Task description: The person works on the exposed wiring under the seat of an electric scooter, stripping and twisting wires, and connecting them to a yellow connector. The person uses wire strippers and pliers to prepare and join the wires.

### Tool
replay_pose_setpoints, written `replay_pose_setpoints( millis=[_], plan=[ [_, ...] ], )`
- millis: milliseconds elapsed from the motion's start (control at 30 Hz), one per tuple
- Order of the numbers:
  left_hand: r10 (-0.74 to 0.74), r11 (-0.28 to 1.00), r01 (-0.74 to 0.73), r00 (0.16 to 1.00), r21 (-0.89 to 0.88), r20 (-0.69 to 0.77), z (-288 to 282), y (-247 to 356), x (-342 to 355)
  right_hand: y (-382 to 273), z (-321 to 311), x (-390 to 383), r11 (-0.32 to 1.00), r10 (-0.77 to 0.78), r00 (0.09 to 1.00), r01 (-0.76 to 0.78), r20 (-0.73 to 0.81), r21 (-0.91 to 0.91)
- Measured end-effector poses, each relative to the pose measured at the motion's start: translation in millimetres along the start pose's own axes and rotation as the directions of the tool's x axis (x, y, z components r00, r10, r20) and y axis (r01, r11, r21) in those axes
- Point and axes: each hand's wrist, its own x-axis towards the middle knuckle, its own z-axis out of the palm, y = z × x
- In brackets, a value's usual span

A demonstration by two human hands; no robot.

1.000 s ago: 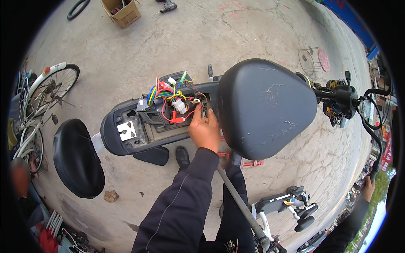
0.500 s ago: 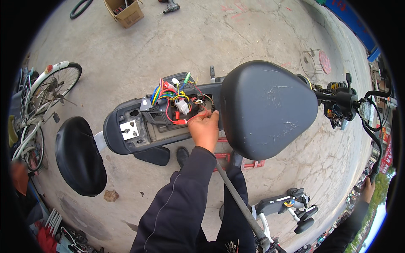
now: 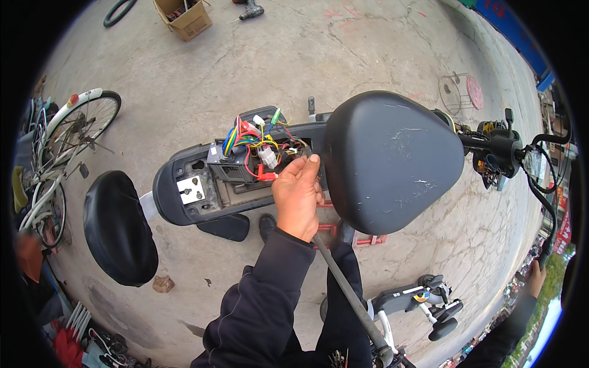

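At the centre, my left hand reaches into the open compartment of an electric scooter, fingers curled and thumb raised at its right end; what they pinch is hidden. Just beyond it are a tangle of coloured wires, a white connector, a red connector and a black controller box. The scratched black seat lies immediately right of that hand. Far right, my right hand is closed around the lower end of the black handlebar.
A loose black seat, a white bicycle and a blurred person are left. A cardboard box, drill and wire stool lie beyond. Below are a metal pole and white-and-black scooter.
My left hand has rolled from showing its back to showing more palm and thumb, its fingers now curled at the compartment's right end. The whole view has shifted slightly.
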Motion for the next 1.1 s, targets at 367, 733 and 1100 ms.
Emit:
replay_pose_setpoints(
  millis=[367, 733, 1100],
  plan=[
    [-0.024, 0.978, 0.064, 0.981, -0.2, 0.194, -29, 12, -4, 0, -5, 2, 0.998, 0.032, 0.999, -0.032, -0.009, -0.051],
    [-0.071, 0.97, 0.126, 0.965, -0.206, 0.253, -34, 8, -4, 2, -2, -3, 0.997, 0.016, 0.999, -0.012, -0.049, 0.079],
    [-0.102, 0.928, 0.22, 0.926, -0.3, 0.365, -40, -2, 6, 5, -11, -3, 0.999, 0.048, 0.999, -0.048, 0.008, -0.014]
  ],
)
